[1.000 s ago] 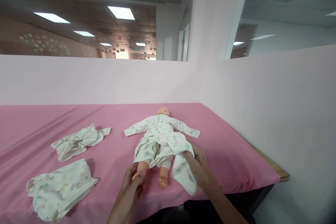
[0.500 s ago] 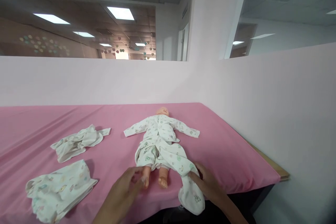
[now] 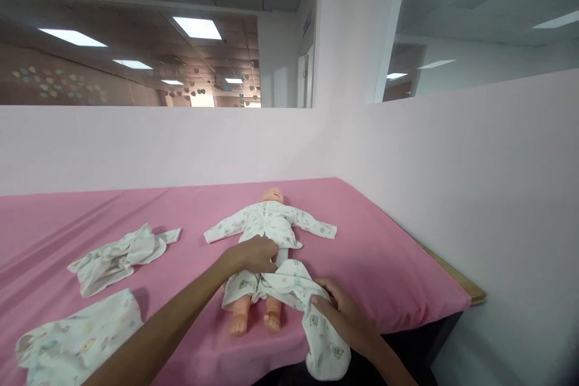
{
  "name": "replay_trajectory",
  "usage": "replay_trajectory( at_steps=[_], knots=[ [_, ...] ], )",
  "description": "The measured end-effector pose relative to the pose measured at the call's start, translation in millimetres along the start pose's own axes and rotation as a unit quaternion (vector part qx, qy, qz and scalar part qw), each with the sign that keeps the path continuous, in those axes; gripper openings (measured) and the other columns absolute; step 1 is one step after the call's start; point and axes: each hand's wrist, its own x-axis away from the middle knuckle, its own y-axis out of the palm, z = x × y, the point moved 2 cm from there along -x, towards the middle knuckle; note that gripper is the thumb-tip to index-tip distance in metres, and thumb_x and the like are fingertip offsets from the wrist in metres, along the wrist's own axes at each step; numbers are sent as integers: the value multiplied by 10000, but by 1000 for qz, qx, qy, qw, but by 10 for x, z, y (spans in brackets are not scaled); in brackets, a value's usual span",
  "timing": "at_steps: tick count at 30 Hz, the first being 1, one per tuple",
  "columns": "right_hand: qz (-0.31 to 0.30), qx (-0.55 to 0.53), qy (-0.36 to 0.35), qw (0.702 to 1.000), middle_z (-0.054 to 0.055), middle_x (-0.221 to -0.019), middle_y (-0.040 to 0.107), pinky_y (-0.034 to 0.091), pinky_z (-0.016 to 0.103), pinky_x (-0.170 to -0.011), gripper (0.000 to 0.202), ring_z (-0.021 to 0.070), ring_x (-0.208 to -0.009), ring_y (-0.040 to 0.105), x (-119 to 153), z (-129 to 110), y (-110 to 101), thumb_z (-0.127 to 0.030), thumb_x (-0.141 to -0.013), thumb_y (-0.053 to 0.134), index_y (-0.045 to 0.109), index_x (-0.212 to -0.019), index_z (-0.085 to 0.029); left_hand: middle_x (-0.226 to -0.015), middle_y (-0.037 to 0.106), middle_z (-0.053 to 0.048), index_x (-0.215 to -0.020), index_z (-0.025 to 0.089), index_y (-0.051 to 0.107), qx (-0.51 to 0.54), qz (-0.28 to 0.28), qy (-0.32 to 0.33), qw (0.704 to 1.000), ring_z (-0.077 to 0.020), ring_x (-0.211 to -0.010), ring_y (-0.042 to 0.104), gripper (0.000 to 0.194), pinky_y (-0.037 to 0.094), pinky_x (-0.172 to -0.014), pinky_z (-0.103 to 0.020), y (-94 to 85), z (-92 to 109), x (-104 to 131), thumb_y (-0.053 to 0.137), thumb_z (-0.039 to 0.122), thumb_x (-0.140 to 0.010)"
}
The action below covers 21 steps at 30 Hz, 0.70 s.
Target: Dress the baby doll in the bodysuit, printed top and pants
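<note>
A baby doll [image 3: 274, 195] lies on its back in a white printed top [image 3: 271, 217], sleeves spread, bare feet toward me. White printed trousers [image 3: 296, 277] lie across its hips, and one leg of them trails to the right over the table edge. My right hand [image 3: 346, 319] pinches that trailing leg between thumb and fingers. Over the doll's waist, my left hand [image 3: 260, 253] is closed at the top of the trousers, its fingers curled; what they hold is hidden.
The pink-covered table [image 3: 384, 259] meets white walls at the back and right. To the left lie a crumpled white garment [image 3: 120, 256] and a folded printed cloth [image 3: 81, 338], the latter partly behind my left forearm. Windows are above.
My left hand has moved from beside the doll's foot up to its waist and closed. The trousers' upper part has shifted. My right hand still holds the trailing leg.
</note>
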Motion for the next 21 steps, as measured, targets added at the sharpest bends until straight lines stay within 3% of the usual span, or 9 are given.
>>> replay_trajectory(
  at_steps=[5,9,13,17,21],
  knots=[
    [14,-9,-1,1000,49,-1012,666,495,353,-823,276,244,-960,619,-32,7,-4,-415,-895,563,655,-1058,-211,-816,611,-65,-729,193,575,-53,-15,36,998,-249,-832,545,128,382,-767,-353,8,-15,89,585,313,-687],
    [9,-25,-7,1000,41,-1025,669,488,357,-870,238,238,-986,622,-57,-55,82,-385,-907,550,650,-1050,-224,-847,587,-63,-806,197,548,-64,-31,17,997,-254,-816,530,195,390,-770,-368,65,-74,110,601,324,-668],
    [11,-33,-17,999,38,-1043,670,490,351,-890,219,238,-1020,617,-70,-97,133,-383,-908,559,659,-1030,-230,-806,570,-57,-717,195,503,-52,-3,31,998,-236,-795,510,63,371,-776,-355,39,-62,124,542,239,-695],
    [30,-39,-36,998,61,-1111,654,472,391,-944,246,243,-1075,598,-207,-166,108,-389,-922,545,641,-1074,-220,-864,556,-34,-818,200,527,94,36,34,994,-190,-769,486,100,357,-682,-290,-143,5,165,495,289,-787],
    [38,-63,-68,995,75,-1221,615,436,406,-1003,293,232,-1158,560,-520,-418,85,-372,-914,569,611,-1171,-236,-738,459,23,-780,204,473,316,34,-6,948,-123,-621,387,139,297,-547,-238,-285,36,174,520,334,-787]
  ],
)
